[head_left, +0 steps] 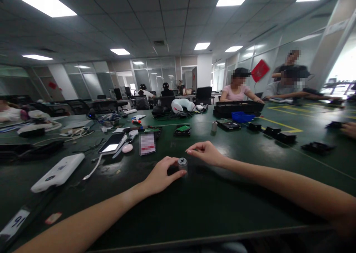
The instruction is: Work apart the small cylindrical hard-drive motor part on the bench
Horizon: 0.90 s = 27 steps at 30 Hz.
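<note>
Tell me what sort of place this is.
Probably an electronics workroom in an office: the green table bears what looks like a circuit board and a white cable, with a black office chair beyond.

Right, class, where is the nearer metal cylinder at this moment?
In the head view, the cylinder is near the middle, held by the left hand, with the right hand just above and to its right.

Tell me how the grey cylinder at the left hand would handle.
The grey cylinder looks metallic, so probably stiff and fairly heavy for its size. Standing upright, it might tip if pushed high; its round wall suggests rolling once toppled.
</note>
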{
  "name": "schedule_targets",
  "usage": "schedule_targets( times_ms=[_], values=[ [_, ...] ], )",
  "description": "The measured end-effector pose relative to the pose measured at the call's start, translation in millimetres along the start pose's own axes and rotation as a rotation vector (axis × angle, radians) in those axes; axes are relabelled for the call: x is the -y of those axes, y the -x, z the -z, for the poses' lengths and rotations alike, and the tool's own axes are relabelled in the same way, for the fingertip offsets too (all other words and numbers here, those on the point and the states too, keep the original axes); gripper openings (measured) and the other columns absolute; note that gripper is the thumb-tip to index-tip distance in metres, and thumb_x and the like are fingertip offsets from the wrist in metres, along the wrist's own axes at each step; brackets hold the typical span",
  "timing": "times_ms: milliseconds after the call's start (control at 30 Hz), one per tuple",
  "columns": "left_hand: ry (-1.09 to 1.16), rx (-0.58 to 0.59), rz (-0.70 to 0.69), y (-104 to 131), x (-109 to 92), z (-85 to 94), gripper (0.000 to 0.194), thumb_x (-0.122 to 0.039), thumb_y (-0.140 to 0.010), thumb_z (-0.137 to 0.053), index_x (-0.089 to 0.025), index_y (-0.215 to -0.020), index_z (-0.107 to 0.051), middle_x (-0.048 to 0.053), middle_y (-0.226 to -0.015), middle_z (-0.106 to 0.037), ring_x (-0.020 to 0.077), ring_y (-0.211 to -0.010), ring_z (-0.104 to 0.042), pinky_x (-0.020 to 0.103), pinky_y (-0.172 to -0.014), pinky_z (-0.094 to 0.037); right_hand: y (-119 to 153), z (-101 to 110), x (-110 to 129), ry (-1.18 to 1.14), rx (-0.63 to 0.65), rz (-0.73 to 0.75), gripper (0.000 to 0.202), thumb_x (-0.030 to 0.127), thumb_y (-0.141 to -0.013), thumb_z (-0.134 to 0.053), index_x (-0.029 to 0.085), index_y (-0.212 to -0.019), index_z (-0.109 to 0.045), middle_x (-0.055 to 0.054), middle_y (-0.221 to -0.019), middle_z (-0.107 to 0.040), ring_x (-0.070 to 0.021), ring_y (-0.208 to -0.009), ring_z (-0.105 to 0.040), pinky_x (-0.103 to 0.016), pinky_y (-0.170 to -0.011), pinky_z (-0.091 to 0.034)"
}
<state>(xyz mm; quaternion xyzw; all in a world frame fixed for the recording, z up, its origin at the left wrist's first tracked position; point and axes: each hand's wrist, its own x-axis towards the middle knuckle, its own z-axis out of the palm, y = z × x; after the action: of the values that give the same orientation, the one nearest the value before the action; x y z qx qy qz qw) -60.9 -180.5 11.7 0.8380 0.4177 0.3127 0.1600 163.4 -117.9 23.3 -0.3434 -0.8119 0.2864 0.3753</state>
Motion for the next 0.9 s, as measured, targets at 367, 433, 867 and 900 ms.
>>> schedule_targets(
  times_ms=[367,433,867,900],
  values=[
    [-0.016,0.036,-0.014,1.8,-0.9,-3.1,0.034,-0.048,-0.082,-0.063,-0.022,-0.103,-0.064,0.003,-0.099,-0.063,0.0209,-0.093,-0.060,0.033,-0.083,-0.047,2.8,-8.6,22.6,-0.010,0.112,0.134,0.037,0.047,-0.081,-0.063,0.014,-0.093,-0.074,-0.001,-0.058,-0.060,-0.0099,-0.051,-0.044,-0.022,-0.046,-0.028],
    [-0.021,0.052,-0.028,2.5,-2.1,-3.1,0.033,-0.048,-0.082,-0.063,-0.022,-0.102,-0.064,0.003,-0.099,-0.064,0.0209,-0.094,-0.060,0.034,-0.085,-0.047,5.0,-7.3,22.4,0.016,0.147,0.151,0.036,0.045,-0.082,-0.062,0.014,-0.095,-0.074,-0.001,-0.060,-0.062,-0.0097,-0.052,-0.045,-0.022,-0.047,-0.029],
    [-0.038,0.067,-0.069,3.0,-4.1,-4.0,0.031,-0.046,-0.084,-0.060,-0.020,-0.100,-0.064,0.001,-0.096,-0.065,0.0202,-0.099,-0.057,0.032,-0.085,-0.046,10.1,-13.3,16.7,0.045,0.120,0.210,0.035,0.044,-0.084,-0.060,0.013,-0.093,-0.072,0.001,-0.059,-0.054,-0.0068,-0.050,-0.036,-0.022,-0.048,-0.025],
    [-0.039,0.067,-0.062,3.0,-4.3,-4.2,0.031,-0.046,-0.084,-0.060,-0.020,-0.101,-0.064,0.001,-0.097,-0.064,0.0204,-0.099,-0.057,0.033,-0.085,-0.046,10.5,-13.4,17.1,0.051,0.098,0.210,0.034,0.044,-0.084,-0.060,0.013,-0.092,-0.072,0.003,-0.056,-0.051,-0.0065,-0.049,-0.034,-0.022,-0.047,-0.024]
  ],
)
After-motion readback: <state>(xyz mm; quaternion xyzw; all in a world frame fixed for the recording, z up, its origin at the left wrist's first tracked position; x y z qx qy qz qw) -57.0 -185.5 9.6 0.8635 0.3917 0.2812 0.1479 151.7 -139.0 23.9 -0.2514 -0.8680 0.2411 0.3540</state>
